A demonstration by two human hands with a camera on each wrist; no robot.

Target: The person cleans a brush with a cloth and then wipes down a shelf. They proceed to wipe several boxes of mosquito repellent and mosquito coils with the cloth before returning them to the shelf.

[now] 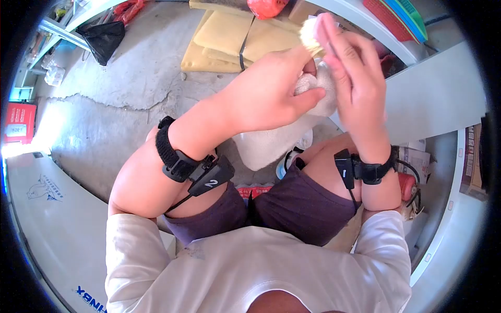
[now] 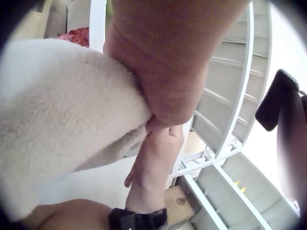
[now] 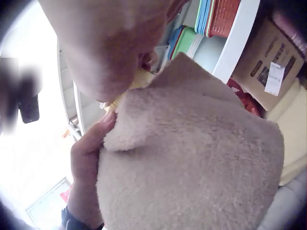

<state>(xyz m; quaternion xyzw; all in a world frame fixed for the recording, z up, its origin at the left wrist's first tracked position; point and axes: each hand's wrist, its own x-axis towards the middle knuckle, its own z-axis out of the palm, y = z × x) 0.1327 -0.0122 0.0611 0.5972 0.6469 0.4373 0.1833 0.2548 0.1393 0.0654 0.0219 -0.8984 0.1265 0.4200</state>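
An off-white fleecy cloth (image 1: 269, 141) hangs bunched in front of the knees, its lower part dropping between the legs. My left hand (image 1: 266, 91) grips its upper part, thumb laid across a fold. In the left wrist view the fleece (image 2: 67, 110) fills the left side, beside the left hand (image 2: 168, 72). My right hand (image 1: 360, 81) is raised just right of the cloth. It holds a small brush with pale yellow bristles (image 1: 309, 35) between fingers and thumb; the fingers hide much of it. In the right wrist view, fleece (image 3: 196, 158) covers the middle, below the right hand (image 3: 105, 52).
Tan foam sheets (image 1: 224, 39) lie on the concrete floor ahead, near a red bag (image 1: 267, 7). Colored plastic baskets (image 1: 399, 18) sit on a shelf at upper right. A black bag (image 1: 104, 41) hangs at the left shelf. White panels flank both sides.
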